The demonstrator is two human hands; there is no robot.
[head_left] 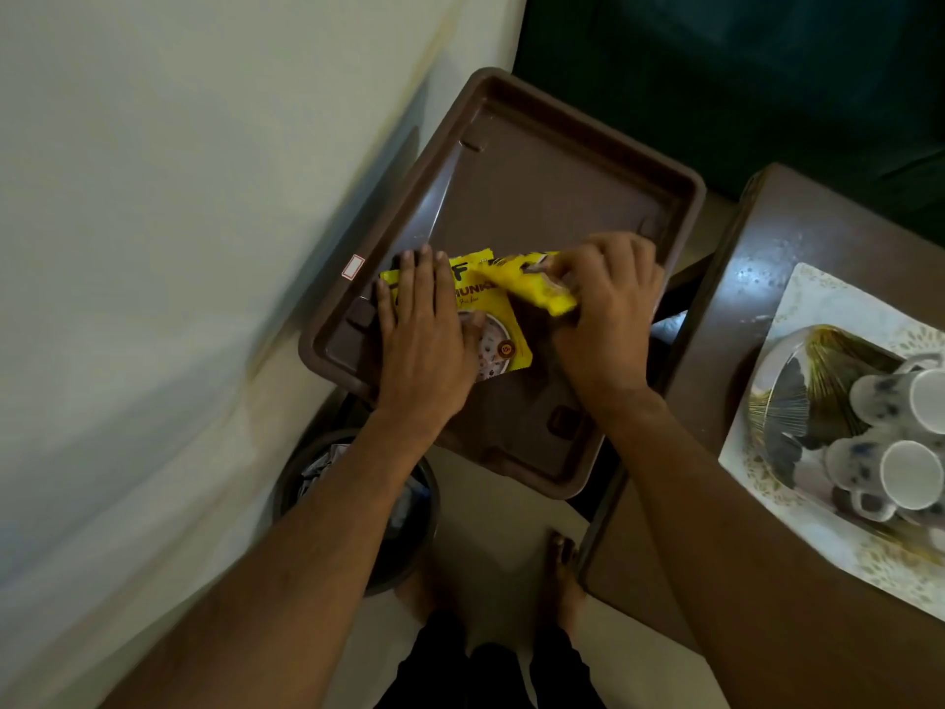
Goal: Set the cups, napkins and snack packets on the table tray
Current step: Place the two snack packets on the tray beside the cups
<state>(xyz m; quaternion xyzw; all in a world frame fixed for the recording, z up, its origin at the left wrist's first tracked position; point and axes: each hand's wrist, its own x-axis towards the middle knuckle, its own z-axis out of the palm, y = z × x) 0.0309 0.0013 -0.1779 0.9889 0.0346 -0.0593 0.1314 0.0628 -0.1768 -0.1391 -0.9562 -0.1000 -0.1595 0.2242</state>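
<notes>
A brown plastic tray (552, 197) sits in the middle of the view. One yellow snack packet (503, 332) lies flat in its near left part, and my left hand (424, 340) presses down on it with fingers spread. My right hand (608, 309) grips a second yellow snack packet (532, 286), tilted, just above and to the right of the first. White cups with blue marks (900, 442) lie on a patterned white tray (818, 319) on the brown table at the right. No napkins are visible.
A white wall or mattress side (179, 248) runs along the left. A dark round bin (358, 504) with crumpled paper stands on the floor below the tray. My bare feet (562, 575) are on the floor. The brown side table (741, 350) is at the right.
</notes>
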